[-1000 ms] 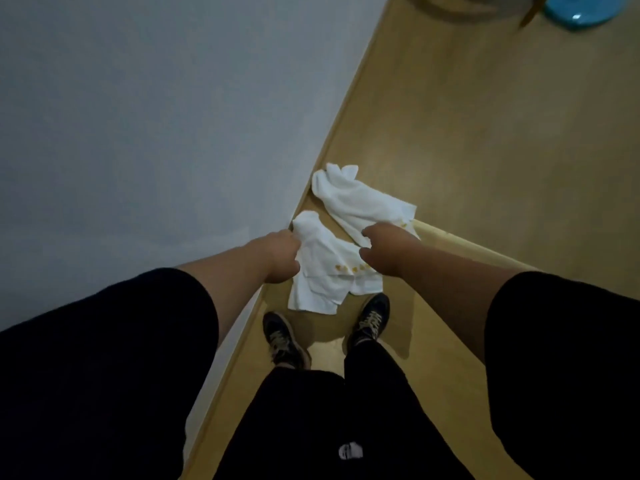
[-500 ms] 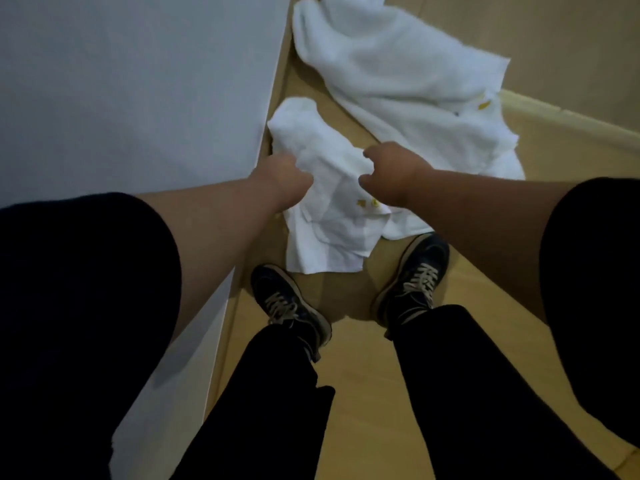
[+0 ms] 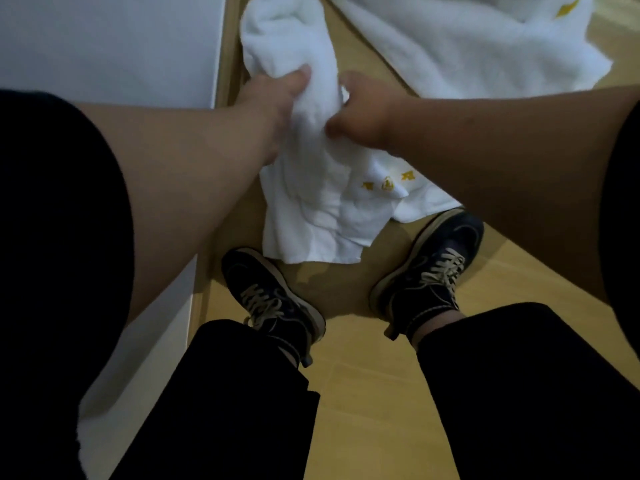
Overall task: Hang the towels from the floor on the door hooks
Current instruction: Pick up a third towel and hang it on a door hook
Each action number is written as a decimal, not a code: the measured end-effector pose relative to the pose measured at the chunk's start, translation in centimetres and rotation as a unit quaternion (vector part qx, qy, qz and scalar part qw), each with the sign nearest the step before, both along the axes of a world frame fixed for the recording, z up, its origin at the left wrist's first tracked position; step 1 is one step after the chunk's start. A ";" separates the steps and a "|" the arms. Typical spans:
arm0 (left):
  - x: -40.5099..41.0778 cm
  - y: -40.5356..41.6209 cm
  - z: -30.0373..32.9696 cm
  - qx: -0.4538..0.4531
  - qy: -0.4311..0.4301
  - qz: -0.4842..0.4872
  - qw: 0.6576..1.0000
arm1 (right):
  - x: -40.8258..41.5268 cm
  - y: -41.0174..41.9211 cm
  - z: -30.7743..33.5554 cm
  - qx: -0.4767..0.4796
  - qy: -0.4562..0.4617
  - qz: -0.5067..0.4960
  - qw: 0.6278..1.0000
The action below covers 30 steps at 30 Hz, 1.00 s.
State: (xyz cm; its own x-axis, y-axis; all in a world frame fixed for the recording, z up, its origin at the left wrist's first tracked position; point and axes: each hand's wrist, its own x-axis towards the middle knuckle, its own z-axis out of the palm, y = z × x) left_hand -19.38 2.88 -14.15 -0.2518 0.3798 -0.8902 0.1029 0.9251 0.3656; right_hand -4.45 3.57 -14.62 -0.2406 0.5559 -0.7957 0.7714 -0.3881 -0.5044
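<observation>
Meanwhile, a small white towel (image 3: 311, 188) is gripped at its bunched middle by the left hand (image 3: 273, 98) and right hand (image 3: 363, 112), its long axis running away from the shoes (image 3: 277, 303); a second towel (image 3: 467, 46) lies on the floor (image 3: 363, 410) beyond.

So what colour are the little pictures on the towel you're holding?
Yellow-gold, on the white towel, seen in the head view.

Dim indoor light, soft shadow between shoes (image 3: 429, 268), wide-angle stretch at edges, slight softness overall.
</observation>
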 end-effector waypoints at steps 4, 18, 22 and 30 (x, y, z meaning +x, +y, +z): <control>0.7 -1.6 3.0 -0.015 -0.053 -0.005 0.998 | 1.2 -2.2 2.7 -0.030 0.061 0.021 0.997; 4.1 -5.7 26.1 0.016 0.044 -0.308 0.950 | 5.8 -7.6 23.5 0.002 0.085 -0.026 0.996; 4.8 -5.0 34.8 0.064 0.033 -0.346 0.935 | 7.3 -6.4 32.3 0.032 0.084 -0.042 0.995; 5.3 -1.4 53.2 0.161 0.068 -0.533 0.828 | 9.9 -2.4 51.1 0.262 0.036 -0.067 0.962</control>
